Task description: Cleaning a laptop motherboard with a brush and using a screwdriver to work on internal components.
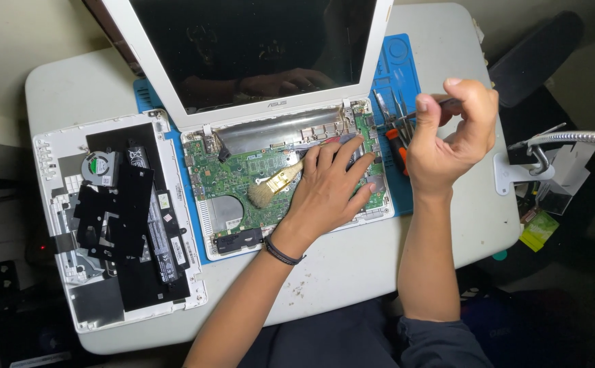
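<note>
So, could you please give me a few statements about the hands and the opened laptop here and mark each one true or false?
1. The left hand rests on the green circuit board of the opened laptop. True.
2. The right hand lies flat on the white table. False: it is raised beside the laptop, pinching a thin dark tool.
3. A small brush lies on the circuit board by the left hand. True.
4. The removed bottom cover lies to the right of the laptop. False: it lies to its left.
5. The laptop screen is lit. False: it is dark.
</note>
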